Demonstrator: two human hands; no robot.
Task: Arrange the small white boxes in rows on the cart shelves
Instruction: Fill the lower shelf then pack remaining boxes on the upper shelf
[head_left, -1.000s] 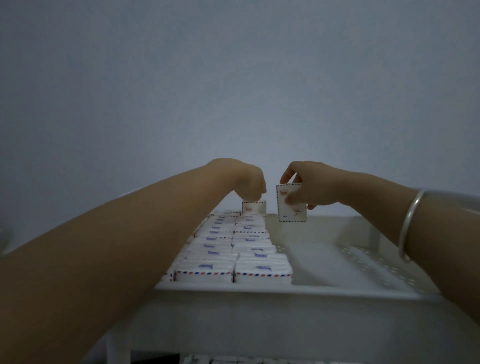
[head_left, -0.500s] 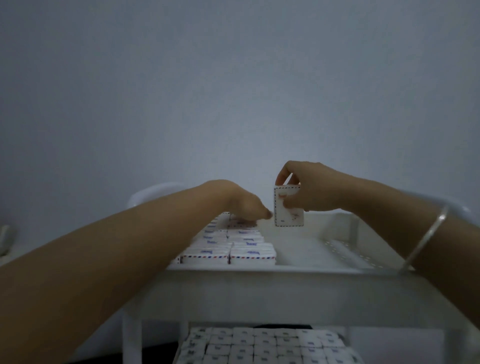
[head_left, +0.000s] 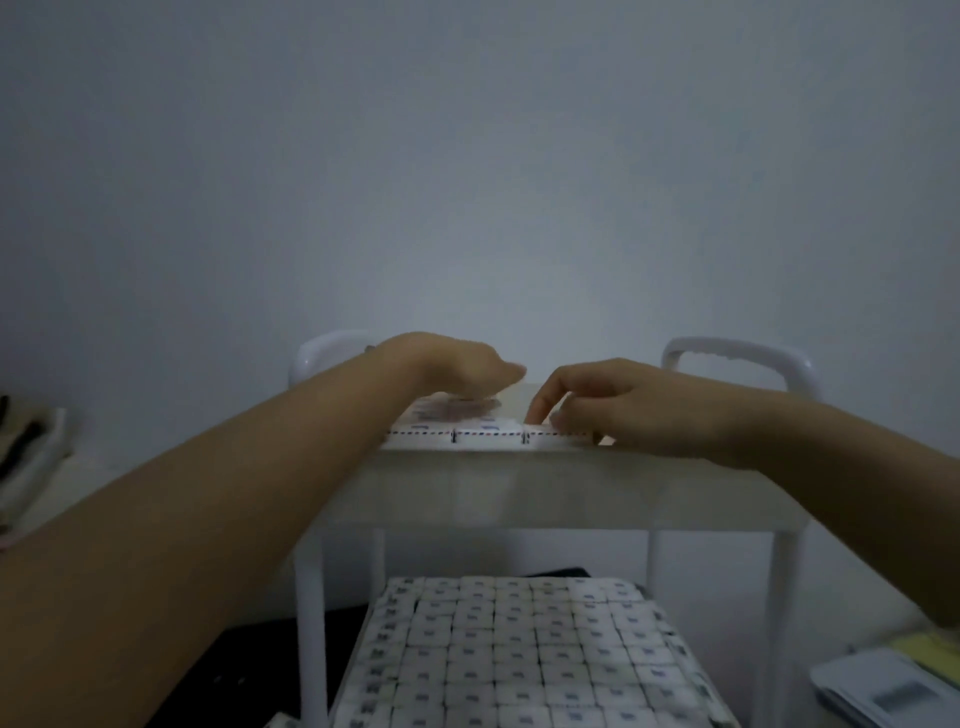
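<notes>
The white cart's top shelf (head_left: 519, 488) appears almost edge-on. Small white boxes with red-and-blue dashed borders (head_left: 483, 435) lie in two columns on its left part. My left hand (head_left: 457, 366) hovers flat just above the far boxes, fingers stretched out, holding nothing. My right hand (head_left: 623, 405) rests at the shelf's front edge, its fingertips on a small white box (head_left: 556, 440) that lies flat right beside the front pair. The lower shelf is packed with rows of the same boxes (head_left: 519, 654).
Two white looped handles, one on the left (head_left: 322, 348) and one on the right (head_left: 737, 353), rise at the cart's far corners in front of a plain wall. Papers or packets (head_left: 893, 686) lie on the floor at the lower right. A striped cloth (head_left: 26, 452) lies at the left.
My right hand has brought the upright box down flat to the front edge beside the two columns. My left hand opened and lifted flat over the far boxes. My view dropped lower.
</notes>
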